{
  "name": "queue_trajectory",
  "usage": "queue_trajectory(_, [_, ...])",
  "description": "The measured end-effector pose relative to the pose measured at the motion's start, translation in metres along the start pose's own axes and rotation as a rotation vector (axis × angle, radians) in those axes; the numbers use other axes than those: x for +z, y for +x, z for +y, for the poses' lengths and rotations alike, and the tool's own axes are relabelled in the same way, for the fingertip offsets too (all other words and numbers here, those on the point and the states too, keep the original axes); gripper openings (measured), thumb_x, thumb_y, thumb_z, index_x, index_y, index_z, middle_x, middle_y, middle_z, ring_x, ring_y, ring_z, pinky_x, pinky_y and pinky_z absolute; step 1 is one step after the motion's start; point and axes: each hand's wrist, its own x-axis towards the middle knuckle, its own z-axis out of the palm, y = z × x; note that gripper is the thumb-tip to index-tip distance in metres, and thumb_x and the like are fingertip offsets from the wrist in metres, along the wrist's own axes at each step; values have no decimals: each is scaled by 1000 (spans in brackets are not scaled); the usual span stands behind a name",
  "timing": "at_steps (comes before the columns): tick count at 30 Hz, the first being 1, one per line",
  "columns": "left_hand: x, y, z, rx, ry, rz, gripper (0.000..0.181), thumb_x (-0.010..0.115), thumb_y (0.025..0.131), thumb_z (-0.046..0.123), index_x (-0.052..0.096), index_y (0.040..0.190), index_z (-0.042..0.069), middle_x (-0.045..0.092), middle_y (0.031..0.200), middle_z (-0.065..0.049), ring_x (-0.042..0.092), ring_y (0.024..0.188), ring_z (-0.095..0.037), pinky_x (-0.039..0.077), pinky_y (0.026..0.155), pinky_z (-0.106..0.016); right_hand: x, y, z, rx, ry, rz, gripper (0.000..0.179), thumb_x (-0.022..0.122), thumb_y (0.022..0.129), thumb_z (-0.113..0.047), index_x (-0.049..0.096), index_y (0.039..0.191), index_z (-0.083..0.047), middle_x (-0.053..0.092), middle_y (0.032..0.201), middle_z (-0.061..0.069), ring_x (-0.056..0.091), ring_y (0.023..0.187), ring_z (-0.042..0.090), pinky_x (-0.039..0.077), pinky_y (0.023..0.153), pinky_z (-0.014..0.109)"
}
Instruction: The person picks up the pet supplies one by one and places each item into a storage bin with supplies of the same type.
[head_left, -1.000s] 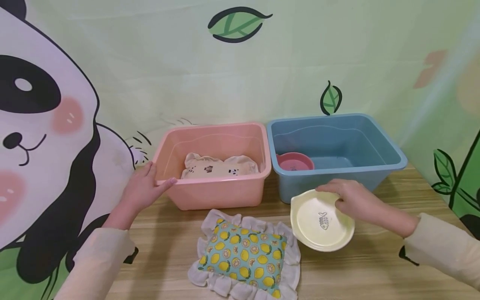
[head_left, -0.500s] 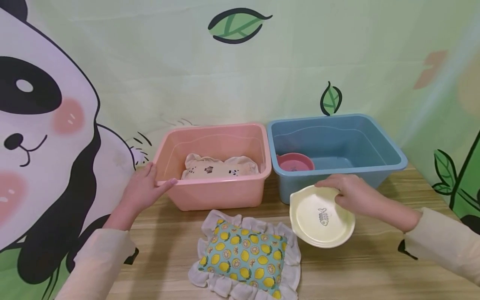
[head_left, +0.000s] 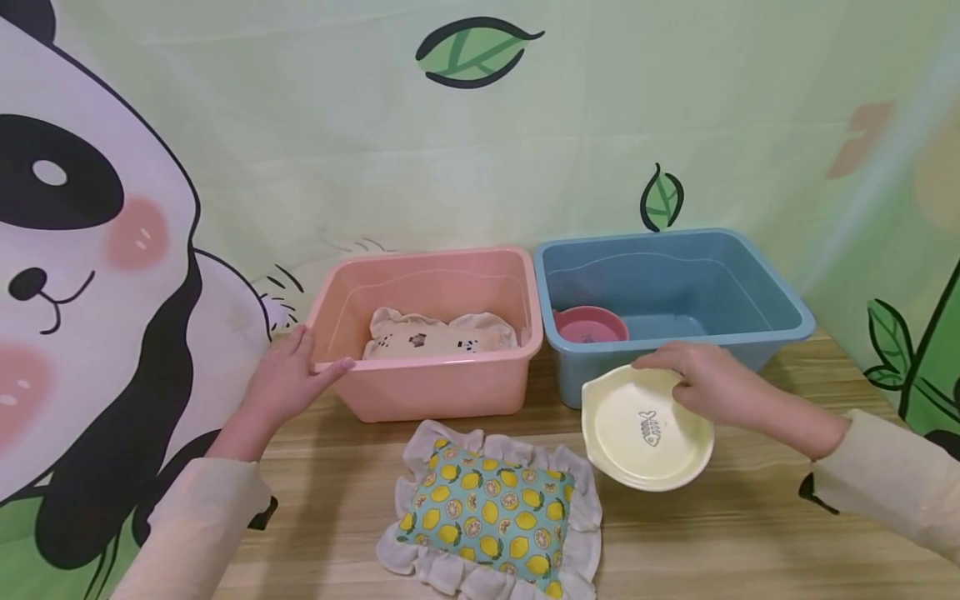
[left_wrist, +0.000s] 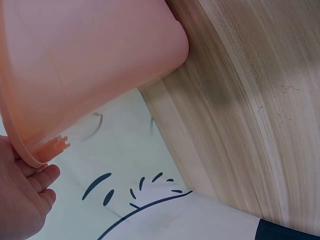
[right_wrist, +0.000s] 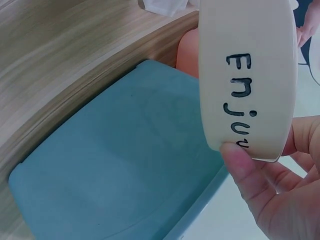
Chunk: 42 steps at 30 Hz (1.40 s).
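My right hand [head_left: 716, 385] pinches the rim of a pale yellow pet bowl [head_left: 622, 450], its inside with a fishbone print turned toward the head camera. In the right wrist view the side of the bowl [right_wrist: 245, 30] reads "Enjo…", with the thumb on that side and fingers behind. It is held tilted in front of the blue tub [head_left: 675, 340]. At the pink tub's [head_left: 442, 387] near left corner, my left hand [head_left: 283, 379] grips the rim; the left wrist view shows fingertips [left_wrist: 50, 175] curled under it.
Inside the pink tub lies a cream ruffled pillow [head_left: 442, 337]. A pink bowl [head_left: 592, 323] sits in the blue tub's left corner. A lemon-print pillow [head_left: 487, 508] with white ruffles lies on the wooden table [head_left: 322, 517]. A panda-printed cloth [head_left: 300, 125] hangs behind.
My right hand has lifted the pet bowl slightly, up and away toward the blue tub. The left hand keeps its place on the pink tub's rim.
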Motion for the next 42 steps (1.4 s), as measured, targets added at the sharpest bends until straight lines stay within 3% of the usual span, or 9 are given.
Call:
queue_trajectory(12, [0,0,-1,-9,-9,-8,101,35,78,70,10,139,-6,13,143,-30,18,127,-47,19,100,-61,-9,2,2,-20,34,10,46,54,66,14,62,109,-3,64,103,14,57,95,30,49,70,37])
queue_trajectory(22, [0,0,0,-12,-10,-15,101,35,78,70,9,139,-6,13,143,-30,18,127,-48,19,100,-61,-18,5,1,14,59,-9,47,54,68,14,61,111,-2,62,106,17,56,92,27,44,61,25])
queue_trajectory(31, [0,0,-1,-13,-6,-23,102,35,78,71,9,139,-7,12,143,-30,17,127,-47,18,100,-61,-23,10,-1,32,54,-7,47,54,68,14,61,111,-3,62,108,18,56,95,30,44,61,26])
queue_trajectory(42, [0,0,0,1,-7,-10,100,36,79,68,10,138,-8,14,142,-31,18,127,-47,19,101,-59,-31,14,-2,33,44,16,48,52,67,14,62,111,-4,62,106,16,52,82,23,39,58,26])
